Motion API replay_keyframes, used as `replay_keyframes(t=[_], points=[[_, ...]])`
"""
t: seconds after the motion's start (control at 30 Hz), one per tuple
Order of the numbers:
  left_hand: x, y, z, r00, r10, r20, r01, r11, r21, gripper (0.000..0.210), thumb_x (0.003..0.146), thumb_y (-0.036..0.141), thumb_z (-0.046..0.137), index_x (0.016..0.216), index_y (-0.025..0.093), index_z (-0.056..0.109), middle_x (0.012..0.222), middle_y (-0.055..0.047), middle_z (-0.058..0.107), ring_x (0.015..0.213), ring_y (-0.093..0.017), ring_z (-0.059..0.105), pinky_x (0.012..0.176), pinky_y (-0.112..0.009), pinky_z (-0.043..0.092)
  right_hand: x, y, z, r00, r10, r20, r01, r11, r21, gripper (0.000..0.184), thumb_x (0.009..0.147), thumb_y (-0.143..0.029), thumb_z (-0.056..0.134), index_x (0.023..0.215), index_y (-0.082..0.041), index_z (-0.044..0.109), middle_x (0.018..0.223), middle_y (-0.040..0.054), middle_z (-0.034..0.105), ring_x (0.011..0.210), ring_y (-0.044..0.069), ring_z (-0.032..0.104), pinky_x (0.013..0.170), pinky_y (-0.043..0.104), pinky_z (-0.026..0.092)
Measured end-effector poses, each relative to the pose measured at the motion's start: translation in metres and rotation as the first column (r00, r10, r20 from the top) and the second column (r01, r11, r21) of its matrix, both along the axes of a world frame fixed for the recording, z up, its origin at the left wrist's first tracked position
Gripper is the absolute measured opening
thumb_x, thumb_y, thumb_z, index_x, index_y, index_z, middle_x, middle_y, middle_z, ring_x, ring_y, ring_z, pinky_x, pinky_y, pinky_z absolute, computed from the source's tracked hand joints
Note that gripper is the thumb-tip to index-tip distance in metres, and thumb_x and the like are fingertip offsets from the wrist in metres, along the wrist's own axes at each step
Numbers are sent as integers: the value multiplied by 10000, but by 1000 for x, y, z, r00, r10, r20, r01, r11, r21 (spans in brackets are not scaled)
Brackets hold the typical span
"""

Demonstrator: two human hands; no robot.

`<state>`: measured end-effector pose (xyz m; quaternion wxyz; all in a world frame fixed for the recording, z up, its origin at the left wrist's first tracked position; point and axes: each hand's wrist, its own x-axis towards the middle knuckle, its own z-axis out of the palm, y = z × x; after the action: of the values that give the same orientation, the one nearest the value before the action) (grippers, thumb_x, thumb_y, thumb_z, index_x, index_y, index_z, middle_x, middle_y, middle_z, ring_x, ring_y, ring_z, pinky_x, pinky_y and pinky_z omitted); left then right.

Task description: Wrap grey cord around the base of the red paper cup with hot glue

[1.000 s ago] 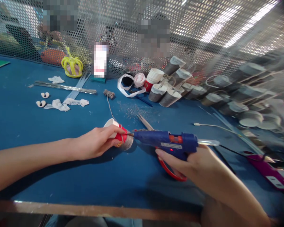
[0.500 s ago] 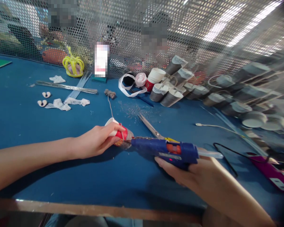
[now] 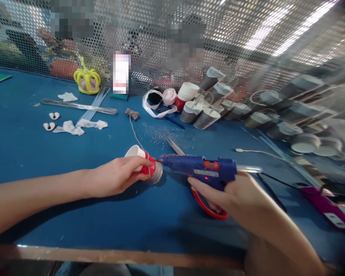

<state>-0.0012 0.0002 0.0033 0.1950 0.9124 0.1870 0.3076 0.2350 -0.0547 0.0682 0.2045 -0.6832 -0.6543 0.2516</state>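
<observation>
Tilted on its side, a red and white paper cup (image 3: 135,151) is gripped by my left hand (image 3: 119,174). Grey cord (image 3: 156,174) is wound round the cup's base end, and a strand runs back to a small bundle of cord (image 3: 132,114). My right hand (image 3: 227,195) is closed round the handle of a blue glue gun (image 3: 184,165), with a clear glue stick (image 3: 248,169) poking from its rear. The nozzle points left, at the side of the cup close to the wound cord. Scissors (image 3: 175,146) lie partly hidden under the gun, one red handle showing.
Several cord-wrapped cups (image 3: 208,118) stand at the back right. A phone (image 3: 121,73), a yellow crown-shaped piece (image 3: 87,80), metal wires (image 3: 79,106) and white ribbon (image 3: 151,107) lie toward the perforated screen (image 3: 149,38). A purple power strip (image 3: 324,207) sits at right.
The glue gun's nozzle has moved up from the wound cord to the cup's upper side. The cup has turned slightly in my left hand, and the scissors' red handle has come into view.
</observation>
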Motion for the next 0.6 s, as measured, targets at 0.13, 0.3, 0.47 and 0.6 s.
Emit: replay_keyframes(t=[0.13,0.3,0.47,0.6], points=[[1,-1,1,1000,2,-3,-1,999,33,154,950,195,330,1060,148,428,845,-65,659,731,-146,628,626,-221,491,0,5,1,1000,-15,-19,13,995,-104,321,677,-426,571,459,-223,452,315,-52,412,300,88,388,328,216,334],[1,-2,4,1000,-3,-31,3,1000,20,157,950,179,328,1060,141,433,839,-63,660,768,-144,636,666,-221,503,2,8,-2,1000,-4,8,5,994,-109,435,683,-490,565,372,-226,412,288,-43,396,283,81,349,330,236,300],[1,-1,-1,1000,-8,-3,8,999,32,175,950,185,344,1097,151,431,867,-61,654,811,-148,634,694,-224,499,3,11,-4,1000,16,-1,-16,993,-119,416,706,-490,557,409,-212,467,352,-14,496,344,103,443,381,237,370],[0,0,-2,1000,-6,6,6,1000,-1,162,942,174,360,1088,163,429,876,-47,654,769,-136,631,652,-204,483,1,9,-1,1000,3,0,-3,995,-104,421,704,-458,564,393,-217,414,327,-30,456,314,87,396,352,226,338]])
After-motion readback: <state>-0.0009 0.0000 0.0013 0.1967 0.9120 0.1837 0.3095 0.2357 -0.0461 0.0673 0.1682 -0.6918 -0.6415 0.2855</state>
